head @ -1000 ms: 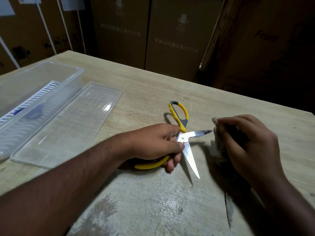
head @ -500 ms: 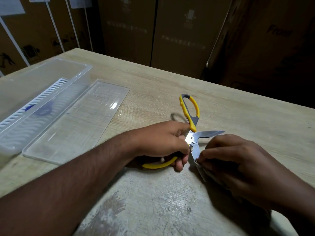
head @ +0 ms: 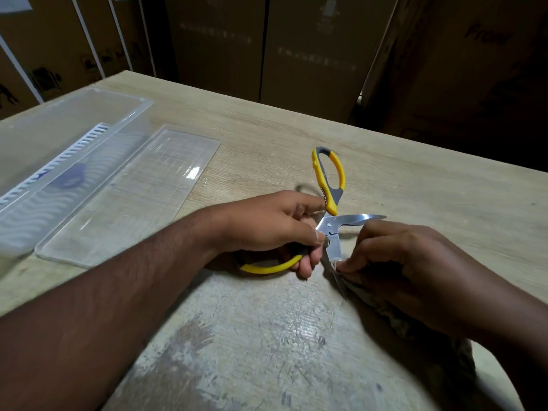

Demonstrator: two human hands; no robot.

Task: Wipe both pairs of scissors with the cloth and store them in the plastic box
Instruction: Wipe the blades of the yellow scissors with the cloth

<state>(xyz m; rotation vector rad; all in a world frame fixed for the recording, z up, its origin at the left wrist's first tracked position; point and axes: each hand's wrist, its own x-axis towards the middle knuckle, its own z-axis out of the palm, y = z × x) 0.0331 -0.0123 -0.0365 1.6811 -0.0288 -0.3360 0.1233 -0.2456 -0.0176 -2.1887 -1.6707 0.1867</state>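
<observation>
Stretching under both hands was a pale wooden table (head: 267,137), scuffed and worn grey near the person, with brown cardboard cartons (head: 267,48) stacked behind it in a dim room. One pair of yellow-handled scissors (head: 330,232) lay open on it; the left hand (head: 275,226) gripped the lower handle, fingers curled round it. The right hand (head: 409,262) pinched one grey cloth (head: 385,307) around the lower blade. Well to the left of the left hand stood one clear plastic box (head: 74,120), one clear lid (head: 127,197) flat beside it.
</observation>
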